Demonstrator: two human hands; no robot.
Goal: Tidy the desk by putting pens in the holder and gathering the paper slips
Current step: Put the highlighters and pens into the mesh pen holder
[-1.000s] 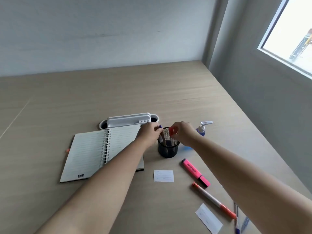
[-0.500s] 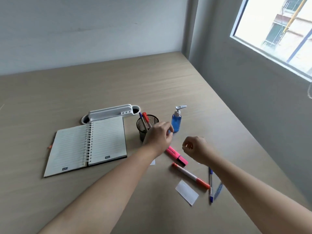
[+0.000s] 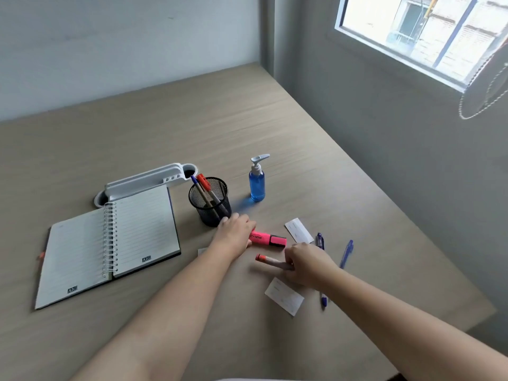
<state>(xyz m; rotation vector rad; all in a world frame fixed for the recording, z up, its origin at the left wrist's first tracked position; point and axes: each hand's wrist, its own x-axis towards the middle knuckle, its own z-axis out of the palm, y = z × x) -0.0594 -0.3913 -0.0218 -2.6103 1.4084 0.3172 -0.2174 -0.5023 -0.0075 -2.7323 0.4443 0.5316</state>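
The black mesh holder (image 3: 210, 202) stands upright with a blue-capped and a red-capped pen in it. My left hand (image 3: 235, 235) lies just in front of it, fingers closed over the left end of the pink highlighter (image 3: 270, 239), which lies on the desk. My right hand (image 3: 308, 266) pinches the right end of the white pen with a red cap (image 3: 265, 259). One blue pen (image 3: 319, 240) runs under my right wrist; another blue pen (image 3: 346, 253) lies further right. Paper slips lie at the right (image 3: 299, 230) and near my right forearm (image 3: 284, 296); a third slip (image 3: 202, 251) peeks from under my left forearm.
An open spiral notebook (image 3: 110, 243) lies left of the holder, with a white desk tray (image 3: 148, 178) behind it. A blue pump bottle (image 3: 257, 182) stands right of the holder. The desk edge (image 3: 412, 235) runs close along the right, by the grey wall.
My hands left the holder, where two pens now stand, and came down onto the desk. The left reached the highlighter, the right the red-capped pen. The view swung right.
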